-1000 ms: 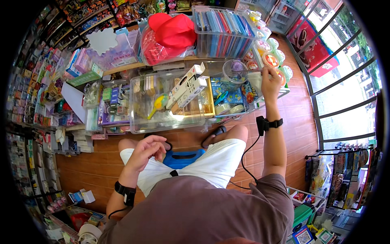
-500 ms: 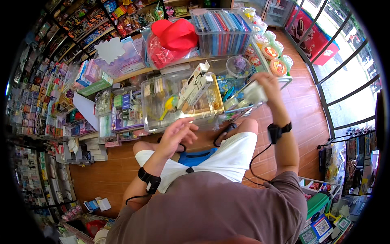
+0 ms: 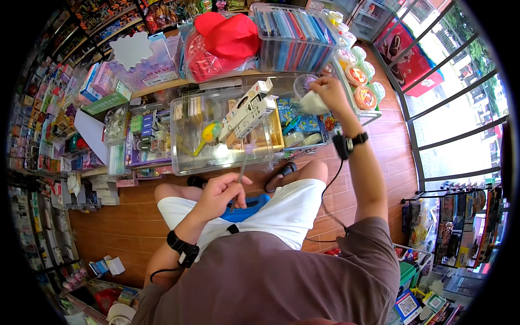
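Note:
My left hand (image 3: 222,196) is above my lap, in front of the counter, its fingers closed around a thin grey stick (image 3: 240,181). The stick points up toward a clear plastic tray (image 3: 181,157), and its far end is blurred. At the right end of the counter, my right hand (image 3: 331,96) pinches a white crumpled cloth (image 3: 313,104), smeared by motion. The cloth hangs beside a round clear tub (image 3: 301,84) and above some blue packets (image 3: 306,123). Lying across the tray are a long white patterned box (image 3: 246,115) and a yellow-green toy (image 3: 208,135).
Behind the tray stand a red cap (image 3: 230,35) on a bag and a clear bin (image 3: 295,49) of upright folders. Round lidded tubs (image 3: 364,96) are stacked at the right. A blue stool (image 3: 246,208) shows between my legs. Shelves of goods line the left.
My left hand has closed around the thin stick; it was held apart before. My right hand has moved left with the white cloth, toward the round tub. The view has shifted slightly.

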Action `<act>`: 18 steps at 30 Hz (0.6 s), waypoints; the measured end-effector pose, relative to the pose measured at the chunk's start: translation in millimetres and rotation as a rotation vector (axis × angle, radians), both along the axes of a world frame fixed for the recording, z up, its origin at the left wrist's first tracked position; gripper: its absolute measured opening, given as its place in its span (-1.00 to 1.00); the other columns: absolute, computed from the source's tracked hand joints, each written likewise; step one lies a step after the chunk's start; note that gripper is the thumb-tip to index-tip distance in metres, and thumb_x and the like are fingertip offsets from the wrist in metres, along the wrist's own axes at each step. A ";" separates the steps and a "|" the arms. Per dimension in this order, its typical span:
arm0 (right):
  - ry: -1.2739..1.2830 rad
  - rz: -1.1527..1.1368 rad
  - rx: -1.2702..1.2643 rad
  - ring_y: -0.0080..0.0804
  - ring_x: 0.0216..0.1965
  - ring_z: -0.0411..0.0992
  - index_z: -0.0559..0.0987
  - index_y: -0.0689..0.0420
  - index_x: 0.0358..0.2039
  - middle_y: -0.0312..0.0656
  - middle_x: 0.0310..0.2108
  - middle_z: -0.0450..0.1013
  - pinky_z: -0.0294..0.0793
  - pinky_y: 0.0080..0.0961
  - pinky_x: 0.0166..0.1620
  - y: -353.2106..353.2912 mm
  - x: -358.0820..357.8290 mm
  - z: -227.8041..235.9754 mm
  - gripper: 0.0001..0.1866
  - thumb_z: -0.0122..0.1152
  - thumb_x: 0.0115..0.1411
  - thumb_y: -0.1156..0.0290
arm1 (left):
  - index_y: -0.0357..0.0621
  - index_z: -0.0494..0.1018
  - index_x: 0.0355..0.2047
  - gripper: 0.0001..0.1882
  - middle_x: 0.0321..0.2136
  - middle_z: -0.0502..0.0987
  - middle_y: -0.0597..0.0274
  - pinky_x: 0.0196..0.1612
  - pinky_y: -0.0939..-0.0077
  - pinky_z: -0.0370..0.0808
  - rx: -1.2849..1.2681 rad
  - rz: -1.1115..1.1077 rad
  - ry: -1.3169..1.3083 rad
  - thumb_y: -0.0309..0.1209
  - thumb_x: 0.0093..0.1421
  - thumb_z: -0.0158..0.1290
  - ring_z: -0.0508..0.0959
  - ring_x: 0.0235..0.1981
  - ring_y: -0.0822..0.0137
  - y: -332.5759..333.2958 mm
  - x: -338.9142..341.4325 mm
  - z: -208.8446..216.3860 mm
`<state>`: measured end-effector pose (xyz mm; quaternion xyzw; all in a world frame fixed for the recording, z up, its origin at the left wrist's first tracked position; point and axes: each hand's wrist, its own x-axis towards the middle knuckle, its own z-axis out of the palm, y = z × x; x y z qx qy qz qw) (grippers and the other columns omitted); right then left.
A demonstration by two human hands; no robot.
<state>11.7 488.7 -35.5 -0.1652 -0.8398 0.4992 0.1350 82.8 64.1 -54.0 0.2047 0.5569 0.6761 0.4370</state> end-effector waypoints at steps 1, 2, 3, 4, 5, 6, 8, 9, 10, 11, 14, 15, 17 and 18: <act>-0.023 -0.061 0.299 -0.39 -0.45 0.55 0.66 0.28 -0.45 -0.09 -0.52 0.59 0.52 -0.40 -0.33 41.8 -13.7 -23.1 -0.78 0.33 0.05 0.34 | -0.42 0.41 -0.07 -0.77 -0.56 0.53 0.18 -0.38 0.58 0.52 -0.002 0.026 0.005 -0.50 0.41 -0.16 0.56 -0.50 0.42 -5.2 -1.8 2.9; -0.120 -0.028 0.433 -0.29 -0.45 0.56 0.67 0.29 -0.44 -0.02 -0.52 0.58 0.53 -0.34 -0.31 72.1 -26.4 -38.2 -0.75 0.33 -0.02 0.33 | -0.42 0.41 -0.07 -0.77 -0.55 0.54 0.16 -0.37 0.57 0.53 -0.004 0.059 0.012 -0.50 0.41 -0.16 0.56 -0.49 0.42 -11.5 -4.7 2.4; -0.209 0.021 0.473 -0.37 -0.47 0.53 0.68 0.29 -0.44 -0.06 -0.54 0.57 0.48 -0.38 -0.34 95.3 -40.9 -56.4 -0.76 0.33 -0.01 0.34 | -0.40 0.41 -0.06 -0.77 -0.53 0.55 0.15 -0.35 0.56 0.53 -0.017 0.056 0.048 -0.49 0.42 -0.16 0.57 -0.48 0.41 -18.6 -6.5 0.9; -0.299 0.076 0.514 -0.44 -0.48 0.50 0.69 0.29 -0.44 -0.11 -0.56 0.56 0.44 -0.42 -0.38 98.3 -50.4 -60.8 -0.77 0.34 -0.01 0.35 | -0.40 0.41 -0.06 -0.77 -0.53 0.55 0.15 -0.35 0.56 0.53 -0.017 0.064 0.043 -0.49 0.42 -0.16 0.57 -0.48 0.41 -25.5 -6.2 -1.6; -0.301 0.083 0.514 -0.44 -0.48 0.50 0.69 0.29 -0.44 -0.11 -0.56 0.56 0.44 -0.42 -0.38 101.6 -56.4 -66.0 -0.77 0.34 -0.01 0.35 | -0.38 0.42 -0.05 -0.77 -0.51 0.56 0.17 -0.33 0.60 0.51 -0.023 0.071 0.044 -0.49 0.42 -0.16 0.56 -0.46 0.45 -31.7 -6.0 -3.7; -0.400 0.250 0.513 -0.41 -0.49 0.50 0.69 0.28 -0.44 -0.11 -0.55 0.57 0.45 -0.39 -0.38 104.6 -62.7 -71.5 -0.74 0.34 -0.02 0.31 | -0.35 0.42 -0.04 -0.77 -0.49 0.57 0.20 -0.31 0.64 0.48 -0.028 0.077 0.045 -0.49 0.43 -0.15 0.56 -0.43 0.49 -37.4 -5.6 -5.6; -0.489 0.434 0.507 -0.38 -0.49 0.51 0.69 0.27 -0.44 -0.10 -0.54 0.58 0.45 -0.36 -0.38 94.1 -80.7 -72.9 -0.71 0.34 -0.03 0.26 | -0.35 0.42 -0.03 -0.76 -0.46 0.59 0.19 -0.27 0.64 0.47 -0.042 0.090 0.007 -0.48 0.43 -0.15 0.55 -0.39 0.49 -48.1 -3.6 -0.8; -0.593 0.500 0.609 -0.25 -0.38 0.56 0.69 0.26 -0.42 -0.04 -0.43 0.60 0.50 -0.31 -0.29 87.9 -88.1 -75.1 -0.64 0.32 -0.07 0.19 | -0.35 0.43 -0.03 -0.76 -0.45 0.59 0.19 -0.26 0.63 0.47 -0.058 0.093 0.002 -0.48 0.43 -0.15 0.56 -0.39 0.49 -51.7 -2.3 0.4; -0.693 0.571 0.712 -0.11 -0.27 0.61 0.70 0.25 -0.40 0.03 -0.32 0.62 0.55 -0.26 -0.20 79.5 -96.6 -77.0 -0.58 0.31 -0.11 0.11 | -0.35 0.43 -0.02 -0.76 -0.44 0.59 0.20 -0.26 0.62 0.47 -0.076 0.101 -0.003 -0.48 0.43 -0.15 0.56 -0.38 0.49 -56.8 0.7 2.5; -0.762 0.691 0.804 -0.17 -0.26 0.61 0.71 0.22 -0.37 0.01 -0.31 0.63 0.55 -0.25 -0.21 87.9 -106.4 -91.3 -0.54 0.31 -0.11 0.06 | -0.35 0.44 -0.02 -0.75 -0.43 0.60 0.18 -0.25 0.62 0.47 -0.073 0.106 0.002 -0.47 0.42 -0.12 0.56 -0.38 0.49 -58.4 0.8 5.3; -0.804 0.815 0.718 -0.17 -0.29 0.62 0.71 0.20 -0.35 -0.03 -0.31 0.64 0.55 -0.25 -0.23 117.4 -121.4 -129.8 -0.53 0.31 -0.10 0.05 | -0.36 0.45 -0.01 -0.75 -0.43 0.61 0.16 -0.25 0.62 0.47 -0.036 0.136 0.032 -0.47 0.41 -0.11 0.57 -0.38 0.47 -67.0 2.0 0.8; -0.927 0.782 0.751 -0.17 -0.34 0.62 0.71 0.20 -0.34 -0.04 -0.32 0.64 0.56 -0.23 -0.27 116.4 -131.2 -139.8 -0.53 0.31 -0.09 0.04 | -0.35 0.44 0.00 -0.74 -0.43 0.62 0.13 -0.26 0.62 0.47 -0.041 0.147 0.019 -0.48 0.40 -0.10 0.57 -0.38 0.46 -69.5 0.3 -3.0; -0.907 0.809 0.742 -0.20 -0.39 0.60 0.71 0.18 -0.39 -0.06 -0.39 0.62 0.54 -0.24 -0.30 110.8 -138.5 -144.6 -0.62 0.29 -0.07 0.12 | -0.35 0.44 0.00 -0.74 -0.43 0.62 0.12 -0.27 0.61 0.47 -0.037 0.162 0.032 -0.48 0.40 -0.10 0.57 -0.38 0.46 -71.7 -1.8 -3.0; -0.899 0.820 0.738 -0.21 -0.42 0.59 0.70 0.17 -0.41 -0.07 -0.42 0.61 0.53 -0.25 -0.32 111.3 -138.7 -144.5 -0.66 0.28 -0.06 0.16 | -0.35 0.44 0.01 -0.74 -0.43 0.62 0.12 -0.27 0.61 0.47 -0.028 0.170 0.046 -0.49 0.40 -0.10 0.57 -0.38 0.45 -72.1 -2.9 -3.2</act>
